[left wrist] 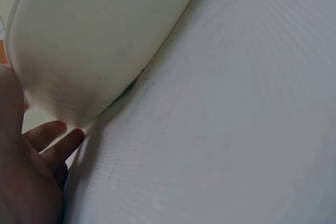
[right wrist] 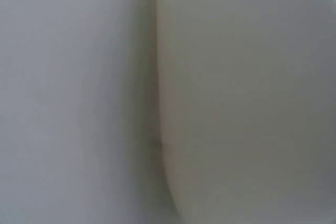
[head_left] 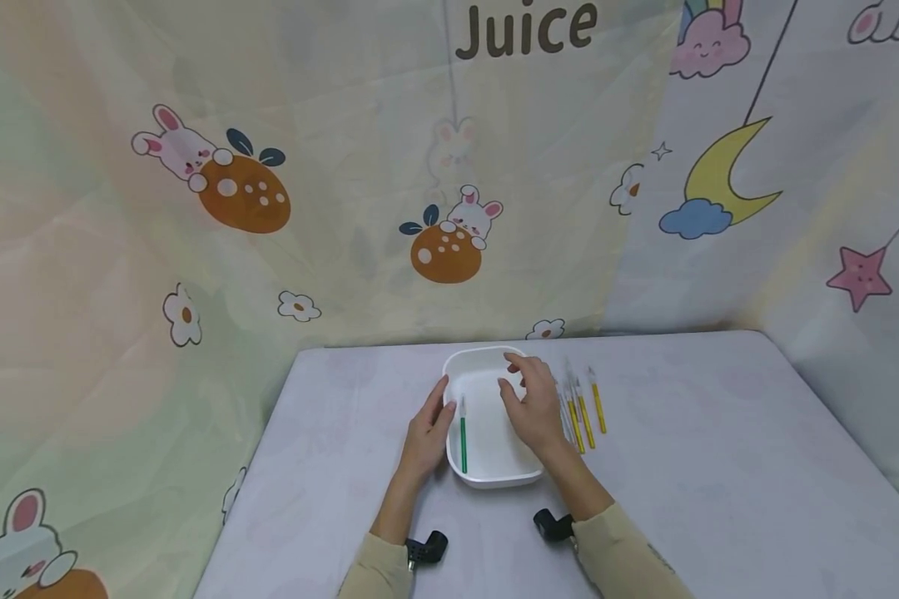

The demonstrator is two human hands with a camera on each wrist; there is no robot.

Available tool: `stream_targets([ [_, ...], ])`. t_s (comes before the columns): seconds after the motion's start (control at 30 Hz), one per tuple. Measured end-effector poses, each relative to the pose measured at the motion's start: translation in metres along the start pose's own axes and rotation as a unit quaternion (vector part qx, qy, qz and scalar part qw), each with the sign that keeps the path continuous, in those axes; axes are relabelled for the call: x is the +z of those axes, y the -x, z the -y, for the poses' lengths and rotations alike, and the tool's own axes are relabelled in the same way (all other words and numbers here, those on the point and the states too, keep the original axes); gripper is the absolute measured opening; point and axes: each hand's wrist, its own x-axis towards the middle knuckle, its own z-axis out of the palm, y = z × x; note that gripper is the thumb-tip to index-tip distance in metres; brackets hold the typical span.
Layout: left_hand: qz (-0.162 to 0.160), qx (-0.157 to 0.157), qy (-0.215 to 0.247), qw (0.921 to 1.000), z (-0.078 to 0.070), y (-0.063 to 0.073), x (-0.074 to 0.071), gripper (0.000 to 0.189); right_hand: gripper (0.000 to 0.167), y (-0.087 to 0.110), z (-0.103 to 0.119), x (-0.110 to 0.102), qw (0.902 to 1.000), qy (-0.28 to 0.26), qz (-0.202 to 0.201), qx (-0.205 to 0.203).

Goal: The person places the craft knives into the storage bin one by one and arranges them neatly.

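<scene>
A white rounded tray [head_left: 498, 474] sits on the table, and a slim green-handled paintbrush [head_left: 464, 445] lies along its left side. My left hand [head_left: 423, 437] holds the tray's left edge, thumb at the rim and fingers along the outer wall. In the left wrist view, fingertips [left wrist: 71, 142] touch the lower part of the tray wall [left wrist: 105, 35]. Over the tray's right side is my right hand [head_left: 535, 408], thumb and fingers apart, with nothing between them. The right wrist view is blurred and shows the tray wall [right wrist: 247, 98] without the hand.
Several yellow-handled slim brushes [head_left: 598, 408] lie to the right of the tray, partly behind the right hand. A pale cloth covers the table [head_left: 719, 466]. Printed fabric walls [head_left: 360, 166] stand behind it and at both sides. Dark wrist cameras [head_left: 429, 549] are strapped near the sleeves.
</scene>
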Motion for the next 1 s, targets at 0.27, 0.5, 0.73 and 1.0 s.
stream_targets([
  [0.27, 0.003, 0.001, 0.000, 1.0000, 0.000, 0.000, 0.000, 0.050, 0.040, -0.007, -0.016, -0.013, 0.9978, -0.023, -0.028, 0.056],
  [0.5, 0.001, -0.001, -0.001, 1.0000, 0.001, 0.000, 0.001, 0.052, 0.040, -0.005, -0.032, -0.020, 0.9935, -0.007, -0.021, 0.112],
  [0.73, 0.000, -0.001, 0.000, 1.0000, 0.001, 0.000, 0.000, 0.052, 0.041, -0.001, -0.043, -0.023, 0.9932, 0.008, -0.027, 0.113],
  [1.0, -0.002, 0.000, 0.003, 1.0000, 0.001, 0.000, 0.000, 0.052, 0.041, -0.002, -0.049, -0.034, 0.9908, 0.017, -0.032, 0.130],
])
